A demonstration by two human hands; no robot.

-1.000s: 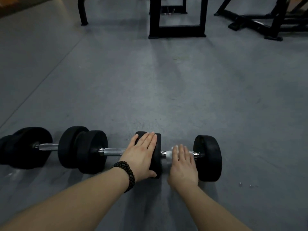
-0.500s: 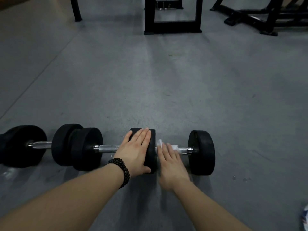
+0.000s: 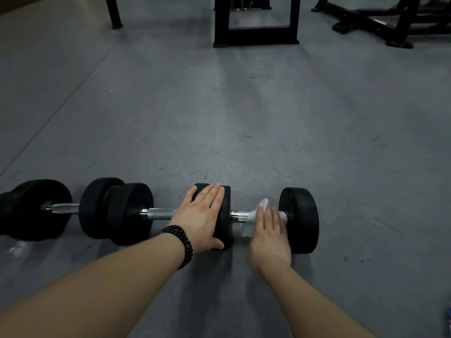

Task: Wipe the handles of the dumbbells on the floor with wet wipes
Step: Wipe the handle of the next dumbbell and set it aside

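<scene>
Nearest me, the right hand presses a white wet wipe onto the chrome handle of the rightmost dumbbell, fingers straight. The left hand, a bead bracelet at its wrist, lies flat over the inner weight, unclenched. Two more dumbbells line the grey floor leftward. Black equipment frames stand beyond. No lettering is legible.
</scene>
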